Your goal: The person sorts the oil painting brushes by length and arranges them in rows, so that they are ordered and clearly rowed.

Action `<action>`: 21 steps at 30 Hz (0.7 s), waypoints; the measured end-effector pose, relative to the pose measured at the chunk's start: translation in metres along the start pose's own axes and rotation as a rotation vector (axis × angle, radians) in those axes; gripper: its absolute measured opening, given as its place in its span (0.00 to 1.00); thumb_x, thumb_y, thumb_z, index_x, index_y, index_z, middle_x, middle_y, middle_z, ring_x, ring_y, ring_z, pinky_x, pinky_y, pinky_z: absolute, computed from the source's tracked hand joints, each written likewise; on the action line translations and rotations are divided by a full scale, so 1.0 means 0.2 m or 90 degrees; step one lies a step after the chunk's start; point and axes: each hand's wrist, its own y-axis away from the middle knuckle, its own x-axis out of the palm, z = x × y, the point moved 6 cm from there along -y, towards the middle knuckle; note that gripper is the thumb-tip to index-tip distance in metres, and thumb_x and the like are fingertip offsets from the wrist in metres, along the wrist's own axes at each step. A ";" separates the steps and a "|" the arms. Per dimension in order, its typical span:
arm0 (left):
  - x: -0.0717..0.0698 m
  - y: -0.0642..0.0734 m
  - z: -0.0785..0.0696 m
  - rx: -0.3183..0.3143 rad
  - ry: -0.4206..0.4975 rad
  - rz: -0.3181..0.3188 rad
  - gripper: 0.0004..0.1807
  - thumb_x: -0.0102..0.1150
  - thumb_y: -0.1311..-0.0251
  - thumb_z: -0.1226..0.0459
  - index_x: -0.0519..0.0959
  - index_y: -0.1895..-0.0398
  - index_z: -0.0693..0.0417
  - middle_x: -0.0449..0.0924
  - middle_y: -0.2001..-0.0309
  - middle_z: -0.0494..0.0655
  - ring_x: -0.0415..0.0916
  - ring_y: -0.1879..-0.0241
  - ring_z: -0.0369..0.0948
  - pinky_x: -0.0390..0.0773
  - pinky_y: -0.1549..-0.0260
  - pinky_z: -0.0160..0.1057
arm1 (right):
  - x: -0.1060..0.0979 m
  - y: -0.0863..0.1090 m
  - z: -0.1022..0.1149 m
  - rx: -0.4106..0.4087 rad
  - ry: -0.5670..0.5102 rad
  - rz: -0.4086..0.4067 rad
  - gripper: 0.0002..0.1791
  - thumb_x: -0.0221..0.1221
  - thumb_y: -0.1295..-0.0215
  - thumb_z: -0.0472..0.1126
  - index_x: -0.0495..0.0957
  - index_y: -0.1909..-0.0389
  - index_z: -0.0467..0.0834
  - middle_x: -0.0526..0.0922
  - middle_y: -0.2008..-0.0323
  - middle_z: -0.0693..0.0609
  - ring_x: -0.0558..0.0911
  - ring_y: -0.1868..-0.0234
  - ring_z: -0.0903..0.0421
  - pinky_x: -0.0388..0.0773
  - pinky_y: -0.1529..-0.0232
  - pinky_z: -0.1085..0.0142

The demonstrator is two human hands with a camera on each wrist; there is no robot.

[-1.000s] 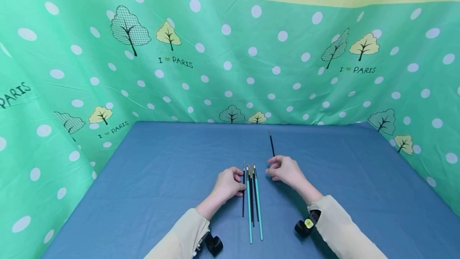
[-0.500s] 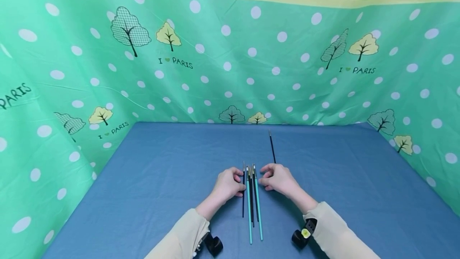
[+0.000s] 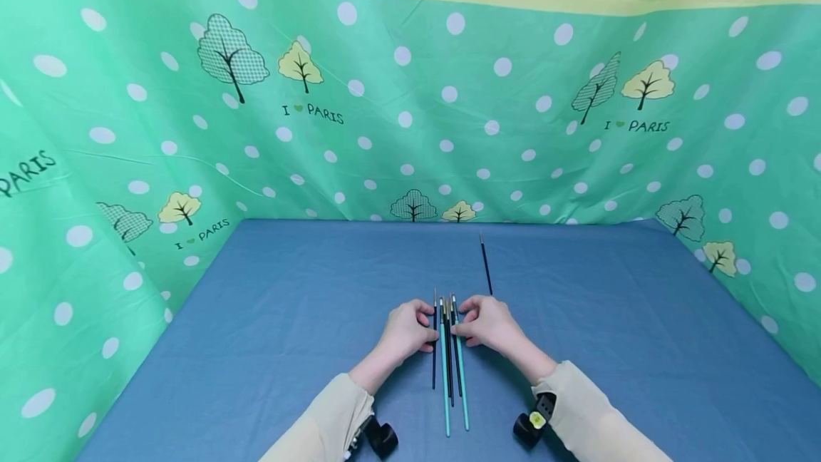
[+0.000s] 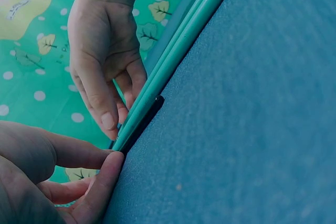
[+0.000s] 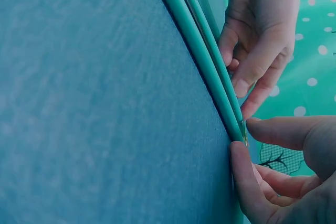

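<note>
Both hands are in at the brushes: the left hand point(image 3: 405, 330), fingers bent, touches the left black brush point(image 3: 434, 369); the right hand point(image 3: 490, 323) has its thumb at the right teal brush point(image 3: 464, 387). Pinched or merely touched? Can't tell for either! Between them on the table point(image 3: 308, 291), the left teal brush point(image 3: 445, 387) and dark brushes point(image 3: 451, 376), bristles far, handles near. Farther right lies the lone brush point(image 3: 486, 266), its near end by the right hand.

Brushes point(image 3: 450, 369) on the desk point(image 3: 321, 291), between left fingers point(image 3: 427, 335) and right fingers point(image 3: 459, 331).
Another brush point(image 3: 485, 262) lies far, beyond the right fingers; a curtain point(image 3: 378, 113) hangs behind the desk.
</note>
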 end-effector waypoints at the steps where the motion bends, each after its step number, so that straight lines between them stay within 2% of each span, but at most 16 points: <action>1: 0.00 0.00 0.00 0.001 -0.001 0.001 0.19 0.62 0.54 0.77 0.74 0.55 0.64 0.69 0.69 0.52 0.72 0.84 0.38 0.82 0.84 0.34 | 0.00 0.00 0.00 -0.001 0.004 -0.001 0.21 0.66 0.53 0.34 0.74 0.56 0.34 0.76 0.76 0.47 0.79 0.82 0.57 0.82 0.80 0.67; 21: 0.00 0.00 0.00 -0.002 0.003 -0.003 0.20 0.62 0.56 0.78 0.74 0.56 0.64 0.69 0.69 0.53 0.73 0.84 0.39 0.82 0.84 0.34 | 0.02 0.01 0.01 -0.001 0.033 -0.022 0.19 0.66 0.53 0.31 0.74 0.58 0.33 0.75 0.77 0.47 0.79 0.83 0.58 0.82 0.81 0.68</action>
